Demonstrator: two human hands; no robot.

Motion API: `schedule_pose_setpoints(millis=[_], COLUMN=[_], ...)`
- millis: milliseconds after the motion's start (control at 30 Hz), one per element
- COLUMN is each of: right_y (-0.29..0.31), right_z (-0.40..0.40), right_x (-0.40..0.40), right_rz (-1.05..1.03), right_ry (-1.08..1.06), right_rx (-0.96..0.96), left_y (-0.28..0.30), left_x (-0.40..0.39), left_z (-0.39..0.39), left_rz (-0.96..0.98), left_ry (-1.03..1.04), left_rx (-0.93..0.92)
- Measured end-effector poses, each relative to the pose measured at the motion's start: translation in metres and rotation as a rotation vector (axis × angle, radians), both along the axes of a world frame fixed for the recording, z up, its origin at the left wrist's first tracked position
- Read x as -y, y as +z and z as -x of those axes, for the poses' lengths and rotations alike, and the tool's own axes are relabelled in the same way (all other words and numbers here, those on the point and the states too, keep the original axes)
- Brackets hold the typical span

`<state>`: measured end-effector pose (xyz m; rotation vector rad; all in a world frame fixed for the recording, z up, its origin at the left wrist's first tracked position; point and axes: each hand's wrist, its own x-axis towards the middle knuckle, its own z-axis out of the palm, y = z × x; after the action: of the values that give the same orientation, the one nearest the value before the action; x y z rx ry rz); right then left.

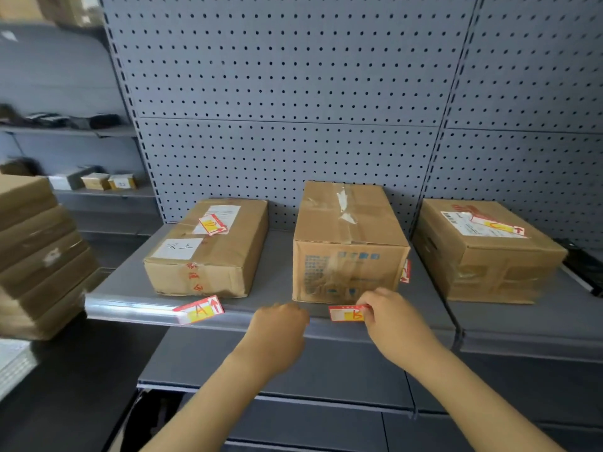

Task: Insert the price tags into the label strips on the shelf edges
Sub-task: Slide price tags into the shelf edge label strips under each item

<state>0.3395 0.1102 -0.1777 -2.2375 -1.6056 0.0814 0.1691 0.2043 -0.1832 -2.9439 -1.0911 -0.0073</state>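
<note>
Both hands reach up to the shelf edge. The left hand (280, 324) is curled shut at the label strip (130, 309), holding nothing visible. At its 3 o'clock, the right hand (388, 313) pinches tag B (346, 313) against the strip. Tag A (199, 309) sits tilted at 9 o'clock. Behind them stand three boxes, the middle box (349, 243) at 12 o'clock.

Red-and-yellow price tags (346, 313), brown cardboard boxes (349, 246), and a grey pegboard (287, 93) dotted with dark holes.
</note>
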Motion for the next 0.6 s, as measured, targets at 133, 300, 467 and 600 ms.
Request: schedule_pose_setpoints(millis=[133,300,467,600], right_y=[-0.005,-0.009,-0.009,-0.006], right_z=[0.009,0.014,0.013,0.009], right_x=[-0.006,-0.009,-0.006,-0.004], right_rz=[0.036,0.050,0.070,0.071], right_ry=[-0.075,-0.116,-0.125,-0.125], right_rx=[0.020,0.057,0.079,0.099], left_y=[-0.013,-0.026,-0.029,-0.030], left_x=[-0.013,-0.021,-0.023,-0.020], left_z=[-0.006,-0.011,-0.016,-0.020], left_rz=[-0.003,-0.002,0.012,0.016], left_ry=[-0.120,-0.205,-0.211,-0.207], left_rx=[-0.012,-0.014,-0.016,-0.009])
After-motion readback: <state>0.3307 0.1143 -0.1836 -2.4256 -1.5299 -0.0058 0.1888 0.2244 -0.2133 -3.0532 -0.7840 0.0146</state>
